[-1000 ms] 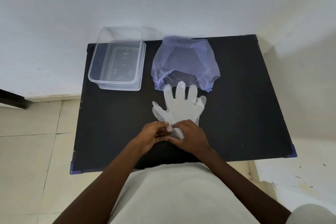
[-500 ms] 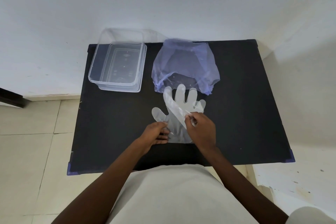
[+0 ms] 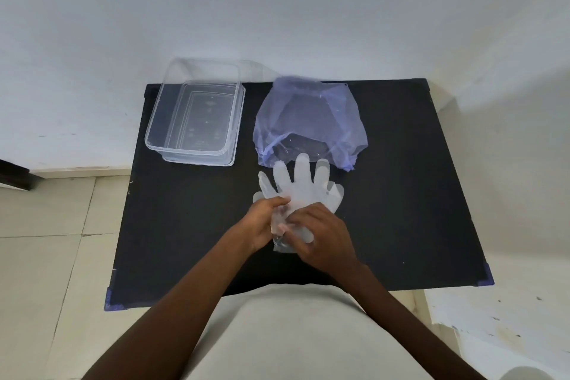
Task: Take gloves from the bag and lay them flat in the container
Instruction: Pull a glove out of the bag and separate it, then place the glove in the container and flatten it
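Clear plastic gloves [image 3: 303, 183] lie stacked on the black table [image 3: 185, 225], fingers pointing away from me toward the purple mesh bag [image 3: 308, 120]. My left hand [image 3: 262, 220] pinches the cuff end of the gloves from the left. My right hand [image 3: 320, 236] grips the same crumpled cuff end from the right. A loose glove finger sticks out at the left of the stack. The clear plastic container [image 3: 197, 120] stands at the far left of the table with nothing in it.
The table stands against a white wall, with tiled floor to the left and a white ledge [image 3: 509, 318] to the right. Purple tape marks the table's near corners [image 3: 485, 279].
My right hand has come back from the gloves' palm area to the cuff end and now bunches it together with my left hand. The glove fingers have shifted slightly.
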